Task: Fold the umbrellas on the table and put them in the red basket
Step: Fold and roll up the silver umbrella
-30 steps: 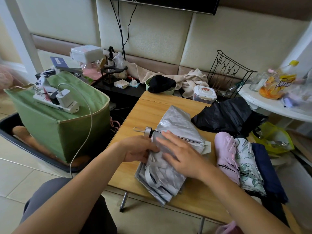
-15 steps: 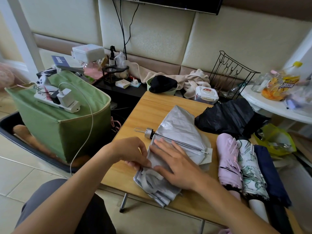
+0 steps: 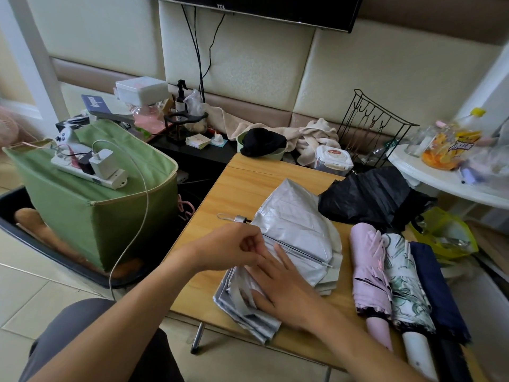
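Mostly crinkled silver umbrella (image 3: 292, 224), right hand (image 3: 283, 288) flat

Both forearms reach fwd from bottom of view, bare, converging at center. L hand (image 3: 237, 248) knuckles up, fingers curled in a pinching grip, fingertips just beside R hand's. R hand (image 3: 286, 288) palm down, fingers straight & spread, pressing flat. Wrists roughly level; R arm crosses in from lower right.
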